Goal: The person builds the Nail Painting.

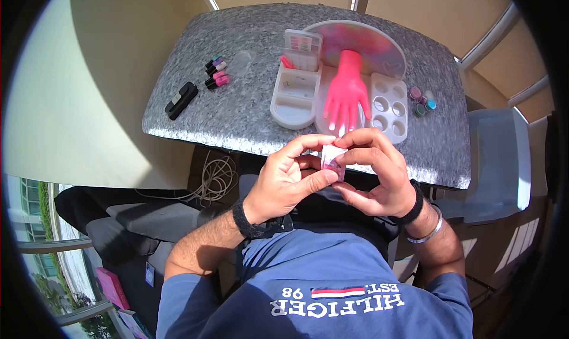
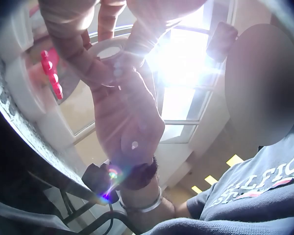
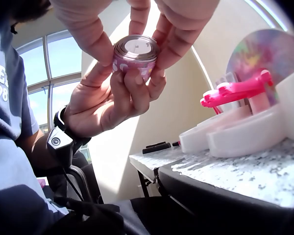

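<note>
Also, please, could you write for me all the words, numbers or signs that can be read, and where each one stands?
"HILFIGER": on the blue shirt.
"EST.": on the same shirt, by the striped bar.
Two-digit number there: too unclear to read surely.
Raised lid and pink box: any print is too small or blurred.
Patterned roll: no readable text.

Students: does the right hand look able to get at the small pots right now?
Probably not while the right hand pinches the patterned roll, though nothing seems to block the small pots.
</note>
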Demonstrator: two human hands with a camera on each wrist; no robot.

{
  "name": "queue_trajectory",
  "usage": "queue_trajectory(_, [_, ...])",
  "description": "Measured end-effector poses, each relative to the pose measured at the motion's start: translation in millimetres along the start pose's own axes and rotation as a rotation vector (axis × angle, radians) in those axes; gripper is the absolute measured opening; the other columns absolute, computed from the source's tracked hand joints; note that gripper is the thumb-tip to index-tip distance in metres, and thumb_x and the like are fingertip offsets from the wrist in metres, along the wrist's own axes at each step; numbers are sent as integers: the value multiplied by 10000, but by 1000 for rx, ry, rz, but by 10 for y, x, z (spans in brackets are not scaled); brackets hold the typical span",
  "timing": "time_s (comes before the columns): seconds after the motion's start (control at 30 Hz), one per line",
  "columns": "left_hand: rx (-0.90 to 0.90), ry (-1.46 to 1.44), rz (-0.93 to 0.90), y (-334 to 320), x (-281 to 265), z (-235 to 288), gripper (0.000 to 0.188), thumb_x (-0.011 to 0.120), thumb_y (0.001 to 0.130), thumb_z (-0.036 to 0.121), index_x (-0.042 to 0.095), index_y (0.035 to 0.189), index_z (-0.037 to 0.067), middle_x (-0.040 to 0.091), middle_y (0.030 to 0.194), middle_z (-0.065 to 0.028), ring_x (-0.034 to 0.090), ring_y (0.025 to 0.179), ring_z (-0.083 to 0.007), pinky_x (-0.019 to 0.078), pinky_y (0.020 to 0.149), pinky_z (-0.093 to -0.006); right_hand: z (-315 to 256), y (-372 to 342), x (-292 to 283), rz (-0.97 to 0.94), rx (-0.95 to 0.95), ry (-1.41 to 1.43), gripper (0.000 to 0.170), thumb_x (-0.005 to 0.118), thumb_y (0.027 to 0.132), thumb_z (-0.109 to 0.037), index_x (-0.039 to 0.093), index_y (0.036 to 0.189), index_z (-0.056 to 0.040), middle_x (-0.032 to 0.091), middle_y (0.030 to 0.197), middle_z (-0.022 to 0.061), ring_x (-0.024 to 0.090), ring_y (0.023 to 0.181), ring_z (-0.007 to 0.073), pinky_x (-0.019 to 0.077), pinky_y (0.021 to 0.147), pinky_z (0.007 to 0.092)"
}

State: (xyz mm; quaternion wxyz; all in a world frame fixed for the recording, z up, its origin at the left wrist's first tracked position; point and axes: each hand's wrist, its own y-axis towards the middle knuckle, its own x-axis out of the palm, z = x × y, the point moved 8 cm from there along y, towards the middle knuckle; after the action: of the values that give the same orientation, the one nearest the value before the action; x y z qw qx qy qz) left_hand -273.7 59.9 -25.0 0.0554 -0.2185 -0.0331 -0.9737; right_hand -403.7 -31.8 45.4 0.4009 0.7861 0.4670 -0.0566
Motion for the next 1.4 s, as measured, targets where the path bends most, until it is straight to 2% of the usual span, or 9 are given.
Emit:
queue_trajectory(0.27, [109, 168, 22, -15, -49, 40, 594, 761, 1010, -60, 526, 1551, 9, 651, 1391, -118, 684, 1255, -212, 605, 1080, -369, 39, -20, -21, 10, 11, -50, 533, 906, 806, -39, 690, 1293, -20, 658, 1265, 171, 709, 1152, 341, 605, 976, 429])
queue_trajectory(0.47, [232, 345, -14, 45, -50, 231, 490, 812, 955, -70, 646, 1408, 13, 562, 1457, -139, 684, 1288, -239, 641, 1065, -367, 142, -80, -14, 33, 102, 46, 517, 875, 869, -63, 658, 1336, -24, 609, 1302, 161, 704, 1163, 321, 620, 964, 401])
queue_trajectory(0.6, [370, 645, 67, 170, -150, 561, 446, 863, 915, -35, 707, 1329, 27, 622, 1409, -153, 709, 1226, -231, 662, 992, -363, 180, -109, -106, 81, 134, 53, 507, 854, 898, -70, 631, 1351, -24, 589, 1286, 143, 693, 1035, 252, 630, 871, 370])
queue_trajectory(0.67, [324, 917, 76, 293, -175, 760, 467, 842, 916, -68, 688, 1350, 9, 602, 1447, -164, 685, 1273, -238, 635, 1028, -356, 198, -130, -169, 112, 136, 43, 497, 851, 898, -68, 633, 1342, -22, 590, 1280, 141, 695, 1034, 254, 629, 864, 370])
queue_trajectory(0.8, [316, 1395, 110, 712, -267, 986, 370, 868, 916, 29, 754, 1269, 42, 707, 1257, -89, 740, 1074, -155, 657, 893, -287, 184, -148, -235, 137, 109, 33, 486, 844, 895, -62, 637, 1334, -24, 599, 1261, 143, 701, 1042, 278, 628, 856, 377])
queue_trajectory(0.93, [323, 1719, 17, 1037, -424, 878, 342, 856, 903, 106, 773, 1232, 60, 745, 1217, -163, 798, 954, -291, 670, 776, -369, 159, -160, -258, 144, 99, 37, 465, 831, 892, -56, 641, 1316, -28, 611, 1240, 146, 706, 1066, 325, 627, 865, 403])
queue_trajectory(1.03, [155, 1763, -5, 1189, -493, 777, 326, 847, 887, 153, 784, 1201, 90, 750, 1195, -184, 762, 1040, -405, 635, 878, -479, 164, -167, -276, 141, 89, 27, 450, 821, 887, -57, 638, 1298, -34, 615, 1229, 149, 703, 1084, 361, 617, 893, 438])
queue_trajectory(1.13, [98, 1787, -19, 1282, -443, 753, 305, 840, 902, 180, 789, 1189, 89, 755, 1177, -181, 762, 1043, -405, 634, 880, -484, 170, -189, -278, 142, 90, 21, 457, 822, 884, -61, 630, 1298, -39, 611, 1219, 151, 700, 1085, 371, 610, 906, 450])
queue_trajectory(1.4, [145, 1858, -135, 1425, -407, 666, 383, 847, 898, 220, 790, 1252, 85, 766, 1143, -217, 755, 1057, -427, 616, 929, -505, 153, -209, -270, 143, 36, 13, 467, 809, 864, -35, 621, 1291, -44, 607, 1217, 150, 694, 1099, 379, 605, 913, 465])
